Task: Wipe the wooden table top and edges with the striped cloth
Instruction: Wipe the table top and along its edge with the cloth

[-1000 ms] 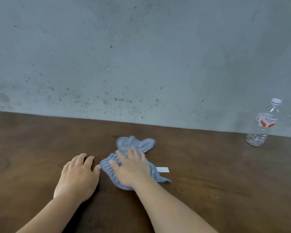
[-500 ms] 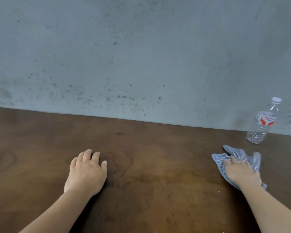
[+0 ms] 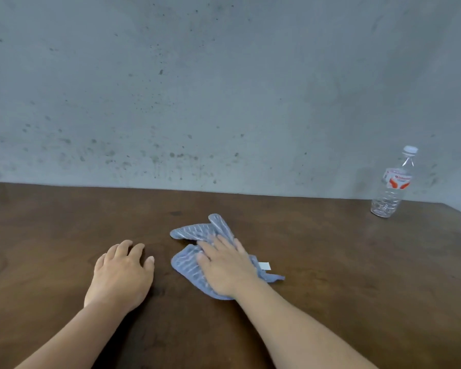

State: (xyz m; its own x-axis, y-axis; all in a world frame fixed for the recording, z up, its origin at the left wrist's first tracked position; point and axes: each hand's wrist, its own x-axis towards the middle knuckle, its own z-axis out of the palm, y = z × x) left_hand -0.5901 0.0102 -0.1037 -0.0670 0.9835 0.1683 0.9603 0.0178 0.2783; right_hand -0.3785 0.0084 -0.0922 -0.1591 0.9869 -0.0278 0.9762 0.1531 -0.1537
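Observation:
The blue striped cloth point(image 3: 194, 231) lies crumpled on the dark wooden table point(image 3: 343, 262), near its middle. My right hand point(image 3: 224, 265) presses flat on top of the cloth, fingers spread, covering its middle; a white tag sticks out at the cloth's right side. My left hand point(image 3: 121, 272) rests palm down on the bare wood just left of the cloth, a short gap away, holding nothing.
A clear plastic water bottle point(image 3: 391, 187) with a white cap and red label stands at the far right of the table, against the grey concrete wall point(image 3: 224, 89). The table's right edge shows beyond the bottle.
My right hand has swept the cloth from the right side near the bottle back to the middle, next to my left hand. The left hand has stayed in place.

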